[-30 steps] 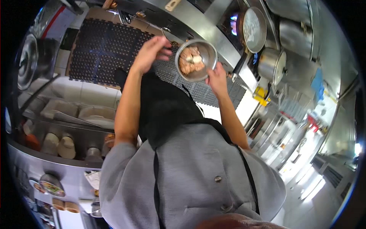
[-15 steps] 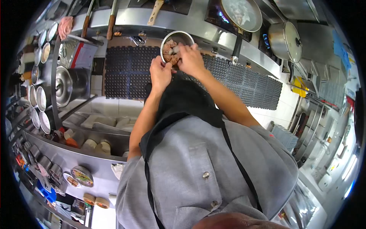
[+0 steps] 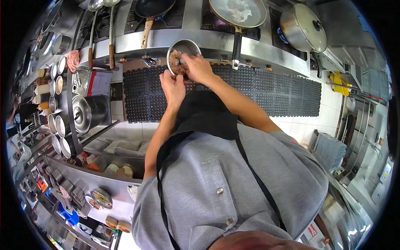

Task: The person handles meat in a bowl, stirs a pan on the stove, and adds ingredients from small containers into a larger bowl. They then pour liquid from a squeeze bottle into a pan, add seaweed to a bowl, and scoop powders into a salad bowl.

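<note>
A round metal bowl (image 3: 193,45) with brownish pieces that look like raw meat (image 3: 176,62) is held in front of my apron, tilted so that its inside faces me. My left hand (image 3: 173,86) grips the bowl's near rim, thumb and fingers closed on it. Inside the bowl, the fingers of my right hand (image 3: 197,67) are bent into the meat pieces and seem to pinch some; their tips are partly hidden.
Beyond the bowl runs a stove with a pan (image 3: 239,14) of whitish liquid, a dark frying pan (image 3: 155,7) and a lidded pot (image 3: 303,29) over a blue flame. Two ladles (image 3: 92,39) lie at left. Black mats (image 3: 266,89) cover the floor. A large lidded pot (image 3: 85,114) stands on the left rack.
The view has shifted, so more of the stove and the frying pan shows. My right hand's fingers have moved toward the meat at the bowl's near left side. My left hand keeps its grip.
</note>
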Tool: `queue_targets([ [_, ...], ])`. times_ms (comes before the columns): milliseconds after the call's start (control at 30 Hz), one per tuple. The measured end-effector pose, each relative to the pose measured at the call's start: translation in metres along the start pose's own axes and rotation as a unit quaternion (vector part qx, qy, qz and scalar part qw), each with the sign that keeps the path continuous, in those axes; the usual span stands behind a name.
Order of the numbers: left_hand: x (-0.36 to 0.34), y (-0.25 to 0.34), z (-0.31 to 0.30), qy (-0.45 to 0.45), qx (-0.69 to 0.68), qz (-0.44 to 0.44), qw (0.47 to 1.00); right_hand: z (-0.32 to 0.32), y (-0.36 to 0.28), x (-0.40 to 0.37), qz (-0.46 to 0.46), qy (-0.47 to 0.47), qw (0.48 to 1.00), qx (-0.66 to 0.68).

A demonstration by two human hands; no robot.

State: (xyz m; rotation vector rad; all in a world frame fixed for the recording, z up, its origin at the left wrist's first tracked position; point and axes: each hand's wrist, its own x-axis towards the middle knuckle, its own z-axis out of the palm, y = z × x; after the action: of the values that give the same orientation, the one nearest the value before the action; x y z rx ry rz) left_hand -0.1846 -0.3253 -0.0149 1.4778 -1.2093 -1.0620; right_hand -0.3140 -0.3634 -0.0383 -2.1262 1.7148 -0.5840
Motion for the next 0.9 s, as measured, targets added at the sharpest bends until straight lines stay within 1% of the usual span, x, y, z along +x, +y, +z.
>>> queue_targets([
  [33, -0.002, -0.006, 0.000, 0.002, 0.004, 0.001, 1.000, -0.006, 0.002, 0.000, -0.042, -0.003, 0.999, -0.003],
  [67, -0.002, -0.017, -0.001, -0.003, 0.014, 0.004, 1.000, -0.011, 0.005, 0.001, -0.043, -0.001, 0.999, 0.000],
  [133, -0.001, -0.017, 0.000, -0.010, 0.022, 0.011, 1.000, -0.029, 0.009, 0.005, -0.022, -0.170, 0.985, -0.024],
  [167, -0.003, -0.017, 0.002, -0.018, -0.039, -0.033, 0.999, -0.035, 0.013, 0.006, -0.020, -0.165, 0.986, -0.027],
  [200, -0.005, -0.014, 0.003, -0.027, -0.099, -0.078, 0.992, -0.041, 0.017, 0.005, -0.013, -0.182, 0.983, -0.003],
  [233, -0.005, -0.012, 0.004, -0.031, -0.100, -0.075, 0.992, -0.045, 0.021, 0.005, -0.007, -0.198, 0.980, 0.022],
  [267, -0.005, -0.011, 0.004, -0.041, -0.106, -0.083, 0.990, -0.040, 0.033, 0.008, 0.007, -0.218, 0.972, 0.088],
  [300, -0.005, -0.010, 0.004, -0.048, -0.111, -0.093, 0.988, -0.044, 0.037, 0.011, 0.008, -0.216, 0.972, 0.087],
  [367, -0.003, -0.009, 0.011, -0.045, -0.108, -0.077, 0.990, -0.049, 0.042, 0.016, -0.007, -0.282, 0.953, 0.109],
  [400, -0.004, -0.008, 0.014, -0.040, -0.104, -0.064, 0.992, -0.051, 0.039, 0.016, -0.047, -0.307, 0.948, 0.068],
  [433, -0.005, -0.008, 0.017, -0.036, -0.101, -0.052, 0.993, -0.048, 0.037, 0.015, -0.047, -0.307, 0.948, 0.068],
  [500, -0.004, -0.006, 0.022, -0.034, -0.094, -0.052, 0.994, -0.045, 0.034, 0.014, -0.063, -0.256, 0.964, -0.037],
  [567, -0.003, -0.004, 0.025, -0.033, -0.087, -0.054, 0.994, -0.049, 0.035, 0.014, -0.059, -0.238, 0.968, -0.047],
  [633, -0.001, 0.002, 0.025, -0.035, -0.129, -0.079, 0.988, -0.053, 0.039, 0.020, -0.050, -0.175, 0.983, -0.028],
  [667, 0.000, 0.004, 0.025, -0.033, -0.131, -0.081, 0.988, -0.059, 0.047, 0.024, -0.013, -0.203, 0.978, 0.041],
  [700, 0.003, 0.005, 0.026, -0.032, -0.160, -0.084, 0.983, -0.076, 0.047, 0.027, 0.023, -0.231, 0.967, 0.110],
  [733, 0.006, 0.008, 0.026, -0.030, -0.189, -0.087, 0.978, -0.075, 0.060, 0.031, 0.029, -0.230, 0.936, 0.265],
  [767, 0.007, 0.011, 0.026, -0.026, -0.189, -0.091, 0.978, -0.078, 0.078, 0.034, 0.134, -0.293, 0.825, 0.464],
  [833, 0.011, 0.022, 0.027, -0.020, -0.210, -0.094, 0.973, -0.098, 0.078, 0.042, 0.146, -0.240, 0.703, 0.653],
  [867, 0.013, 0.023, 0.028, -0.020, -0.215, -0.092, 0.972, -0.099, 0.076, 0.046, 0.145, -0.242, 0.703, 0.653],
  [900, 0.015, 0.021, 0.028, -0.020, -0.217, -0.091, 0.972, -0.100, 0.075, 0.049, 0.154, -0.209, 0.653, 0.712],
])
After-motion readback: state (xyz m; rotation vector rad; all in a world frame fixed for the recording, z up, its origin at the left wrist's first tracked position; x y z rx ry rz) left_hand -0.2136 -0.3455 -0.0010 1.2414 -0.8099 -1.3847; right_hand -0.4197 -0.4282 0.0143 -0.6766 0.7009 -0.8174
